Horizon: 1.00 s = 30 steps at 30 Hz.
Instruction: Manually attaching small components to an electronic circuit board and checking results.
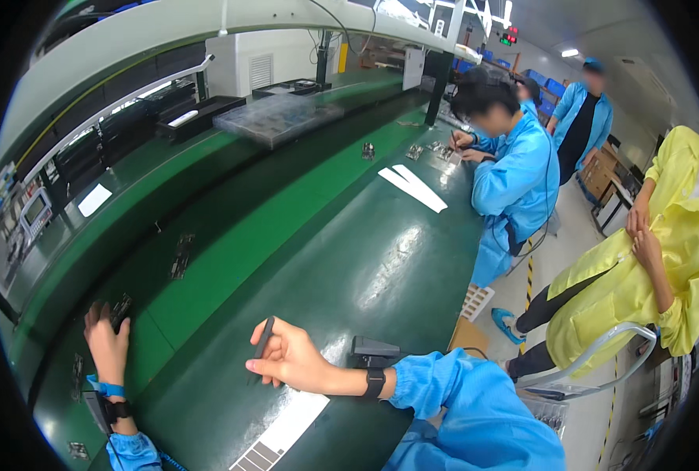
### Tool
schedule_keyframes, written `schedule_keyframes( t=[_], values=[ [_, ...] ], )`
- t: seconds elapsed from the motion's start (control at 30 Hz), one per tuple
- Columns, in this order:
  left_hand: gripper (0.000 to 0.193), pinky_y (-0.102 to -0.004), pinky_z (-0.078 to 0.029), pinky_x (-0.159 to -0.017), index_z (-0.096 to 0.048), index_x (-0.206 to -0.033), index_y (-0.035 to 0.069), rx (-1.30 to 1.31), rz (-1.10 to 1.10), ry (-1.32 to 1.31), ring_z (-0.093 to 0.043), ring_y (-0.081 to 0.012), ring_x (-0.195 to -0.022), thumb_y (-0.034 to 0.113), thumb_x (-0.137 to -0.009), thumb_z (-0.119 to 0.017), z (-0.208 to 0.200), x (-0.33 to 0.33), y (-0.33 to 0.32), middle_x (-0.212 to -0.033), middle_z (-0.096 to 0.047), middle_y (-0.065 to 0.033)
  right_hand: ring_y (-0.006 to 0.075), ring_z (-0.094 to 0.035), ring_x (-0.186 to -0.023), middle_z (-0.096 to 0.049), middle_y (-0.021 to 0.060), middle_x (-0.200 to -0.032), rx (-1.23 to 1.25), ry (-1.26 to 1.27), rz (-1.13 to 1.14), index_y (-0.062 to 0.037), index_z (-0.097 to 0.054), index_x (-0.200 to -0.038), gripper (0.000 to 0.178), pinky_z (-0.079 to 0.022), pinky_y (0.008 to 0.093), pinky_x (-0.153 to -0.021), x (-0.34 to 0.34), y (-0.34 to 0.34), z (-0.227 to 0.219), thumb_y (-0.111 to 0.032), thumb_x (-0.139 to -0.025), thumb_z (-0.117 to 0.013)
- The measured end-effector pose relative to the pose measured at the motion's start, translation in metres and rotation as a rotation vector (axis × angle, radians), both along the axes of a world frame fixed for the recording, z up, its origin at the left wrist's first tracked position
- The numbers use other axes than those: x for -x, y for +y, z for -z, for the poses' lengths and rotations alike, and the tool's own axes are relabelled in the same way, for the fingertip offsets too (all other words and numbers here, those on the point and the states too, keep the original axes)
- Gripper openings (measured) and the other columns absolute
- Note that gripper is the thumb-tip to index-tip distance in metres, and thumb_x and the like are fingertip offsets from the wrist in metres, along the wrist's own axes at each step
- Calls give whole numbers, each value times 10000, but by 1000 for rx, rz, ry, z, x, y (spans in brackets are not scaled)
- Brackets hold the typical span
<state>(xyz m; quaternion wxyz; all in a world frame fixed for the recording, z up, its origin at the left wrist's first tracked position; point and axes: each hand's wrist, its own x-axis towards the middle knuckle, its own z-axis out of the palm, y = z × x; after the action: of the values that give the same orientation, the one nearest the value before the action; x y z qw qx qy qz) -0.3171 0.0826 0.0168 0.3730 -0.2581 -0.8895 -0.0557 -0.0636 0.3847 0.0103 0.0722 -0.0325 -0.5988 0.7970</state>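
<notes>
My left hand (107, 342) is over the green belt, with thumb and fingers closed about a small dark circuit board (121, 308). Whether the board is lifted off the belt I cannot tell. In my right hand (293, 359), above the dark green tabletop (318, 275), a slim black pen-like tool (265, 336) is pinched between thumb and fingers. Below that hand lies a white strip (294, 420) with grey squares at its near end. Another circuit board (181, 256) rests farther along the green belt (239, 235).
Two white paper strips (412, 188) lie farther up the table. Beyond them a person in blue (522, 169) works on small boards. A person in yellow (632, 259) stands at right beside a metal chair (593, 369). Across the belt is a clear plastic-covered tray (275, 122).
</notes>
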Motion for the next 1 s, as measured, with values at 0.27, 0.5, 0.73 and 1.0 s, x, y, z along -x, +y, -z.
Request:
schedule_keyframes(
  t=[0.27,0.5,0.73,1.0],
  values=[
    [621,-487,-539,-862,-575,-1289,-51,-23,277,-426,-646,-426,-1008,371,-858,-725,-22,-17,159,-1064,-673,-258,68,-635,-639,-664,33,-775,-63,73,-84,-53,-514,-1077,272,-484,218,-540,-20,1,-16,-33,-920,-735],
    [803,-527,-519,-891,-500,-1387,-26,34,85,-438,-571,-381,-1152,518,-844,-732,11,8,196,-1273,-598,-210,86,-688,-732,-706,56,-853,-98,89,-60,-30,-537,-1096,299,-535,212,-624,-20,8,-15,-5,-897,-758],
    [586,-464,-549,-810,-640,-1193,-56,-130,189,-299,-675,-373,-896,280,-754,-833,23,44,141,-925,-710,-185,117,-693,-691,-708,84,-833,-205,58,-51,-25,-544,-1082,293,-556,244,-573,-11,4,7,10,-886,-760],
    [508,-405,-571,-830,-684,-1159,-36,-439,383,-554,-698,-329,-904,170,-720,-838,-21,-111,94,-956,-726,-187,90,-681,-700,-693,57,-823,-141,66,-52,-28,-552,-1083,297,-553,237,-595,-28,13,4,14,-882,-766]
  ],
)
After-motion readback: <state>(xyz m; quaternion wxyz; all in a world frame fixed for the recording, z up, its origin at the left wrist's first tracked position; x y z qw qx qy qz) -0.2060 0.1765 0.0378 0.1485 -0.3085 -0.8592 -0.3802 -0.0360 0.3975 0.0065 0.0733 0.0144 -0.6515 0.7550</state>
